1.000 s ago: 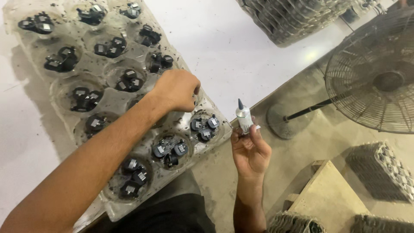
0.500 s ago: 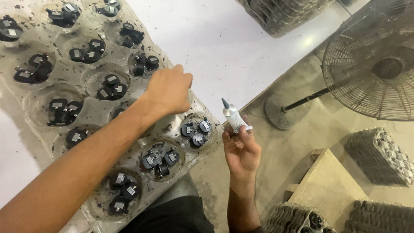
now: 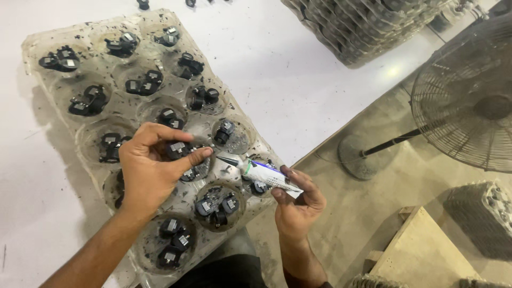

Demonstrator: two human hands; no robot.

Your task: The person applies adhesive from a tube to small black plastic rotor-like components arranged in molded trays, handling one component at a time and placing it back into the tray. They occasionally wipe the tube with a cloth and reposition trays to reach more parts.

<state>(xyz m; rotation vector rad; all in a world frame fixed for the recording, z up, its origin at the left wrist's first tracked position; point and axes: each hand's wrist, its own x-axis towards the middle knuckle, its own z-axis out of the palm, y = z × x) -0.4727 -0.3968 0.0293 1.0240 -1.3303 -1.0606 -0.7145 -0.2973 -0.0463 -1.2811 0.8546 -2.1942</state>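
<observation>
Pinched between thumb and forefinger of the left hand (image 3: pixel 146 170) is a small black part (image 3: pixel 176 150), held just above the clear plastic tray (image 3: pixel 37 45) on the white table (image 3: pixel 298 80). A small white glue tube (image 3: pixel 261 173) is clasped in the right hand (image 3: pixel 298 202) — its dark nozzle is aimed at the part, near it.

White table (image 3: pixel 298 80) fills the left and centre of the frame; its edge runs diagonally toward lower centre. Clear tray (image 3: pixel 40 45) lies on it at left, tilted, soiled, pockets holding small black parts (image 3: pixel 141 85). Stacked trays (image 3: pixel 362 26) rest at upper right. Loose black bits at top edge.
</observation>
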